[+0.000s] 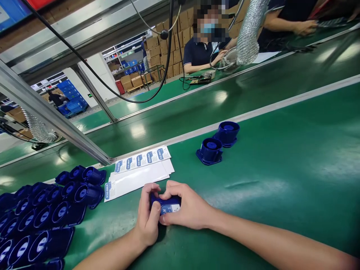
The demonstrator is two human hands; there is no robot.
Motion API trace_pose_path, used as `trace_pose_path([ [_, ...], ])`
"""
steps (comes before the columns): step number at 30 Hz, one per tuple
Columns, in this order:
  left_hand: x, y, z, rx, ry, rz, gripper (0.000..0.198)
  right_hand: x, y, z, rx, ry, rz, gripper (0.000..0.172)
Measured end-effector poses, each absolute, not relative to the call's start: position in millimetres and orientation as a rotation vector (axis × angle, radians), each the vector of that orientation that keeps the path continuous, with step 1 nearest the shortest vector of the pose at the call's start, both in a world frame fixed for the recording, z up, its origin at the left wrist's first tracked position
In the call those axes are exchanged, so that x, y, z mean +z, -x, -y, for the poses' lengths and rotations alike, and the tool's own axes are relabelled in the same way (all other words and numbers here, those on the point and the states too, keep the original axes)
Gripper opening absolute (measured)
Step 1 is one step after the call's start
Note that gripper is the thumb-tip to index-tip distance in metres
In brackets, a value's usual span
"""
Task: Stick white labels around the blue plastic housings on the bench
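Note:
Both my hands close round one dark blue plastic part (168, 206) on the green bench (281, 168). My left hand (148, 217) grips its left side, thumb pressed on its front. My right hand (189, 207) wraps its top and right side. A white and blue label shows on the part's face between my thumbs. Just beyond my hands lie sheets of blue and white labels (140, 169).
Several rows of the same blue parts (42, 217) lie at the left. Two more blue parts (219, 142) stand at mid-bench by a white strip. A metal post (56, 123) slants down at left. Across the green belt, other people sit working; cartons are stacked behind.

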State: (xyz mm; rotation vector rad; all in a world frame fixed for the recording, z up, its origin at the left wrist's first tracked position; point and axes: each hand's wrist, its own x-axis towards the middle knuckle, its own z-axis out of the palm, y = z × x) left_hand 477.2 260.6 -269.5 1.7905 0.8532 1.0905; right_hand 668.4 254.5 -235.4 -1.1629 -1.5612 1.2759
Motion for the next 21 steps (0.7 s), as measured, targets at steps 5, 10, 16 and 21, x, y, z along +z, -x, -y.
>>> trace_pose_path([
  [5,-265.2,-480.7,-261.7,1.099,-1.803,-0.781,0.036,-240.0,-671.9,-261.9,1.357,1.115,1.474,0.020],
  [10,-260.4,-479.4,-259.9,1.099,-1.817,-0.789,0.031,-238.2,-679.8,-264.3,1.357,1.105,1.595,0.019],
  [16,-260.2,-476.5,-258.8,1.091,-1.816,-0.811,0.030,-238.1,-699.6,-268.2,1.415,1.168,1.661,0.028],
  [21,-265.7,-478.4,-263.6,1.136,-1.839,-0.784,0.030,-246.3,-717.3,-258.4,1.522,1.155,1.685,0.038],
])
